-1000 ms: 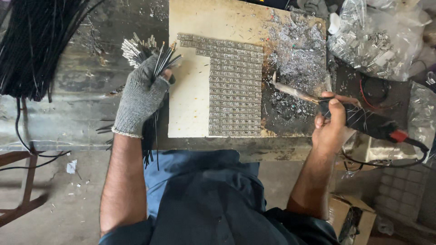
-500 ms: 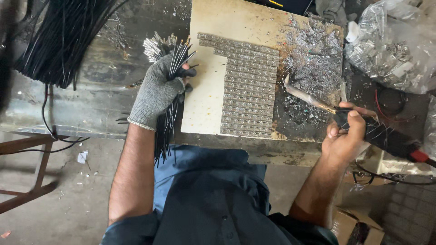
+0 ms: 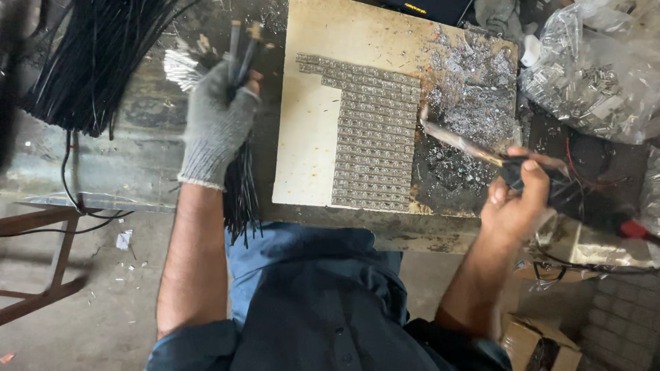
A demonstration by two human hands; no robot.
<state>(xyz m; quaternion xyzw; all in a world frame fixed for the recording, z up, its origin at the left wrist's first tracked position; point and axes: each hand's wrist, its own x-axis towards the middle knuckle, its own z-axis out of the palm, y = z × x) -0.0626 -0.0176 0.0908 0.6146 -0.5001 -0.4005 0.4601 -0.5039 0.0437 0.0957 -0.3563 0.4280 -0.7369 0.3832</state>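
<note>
Lifted since half a second ago, the gloved left hand (image 3: 218, 127) now sits higher over the bench (image 3: 137, 172), clenched around a bundle of black wires (image 3: 240, 192) whose blurred ends stick up above the fingers. Bare, the right hand (image 3: 517, 199) grips a soldering iron (image 3: 481, 152), tip over grey solder debris (image 3: 474, 103). Between them, a pale board (image 3: 309, 124) carries rows of small metal pieces (image 3: 375, 137).

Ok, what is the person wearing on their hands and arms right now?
The left hand wears a grey knitted work glove with a ribbed cuff that ends at the wrist. The right hand is bare, with no glove. Both forearms are uncovered; dark blue shirt sleeves are pushed up to about the elbows. No watch or bands are visible.
</note>
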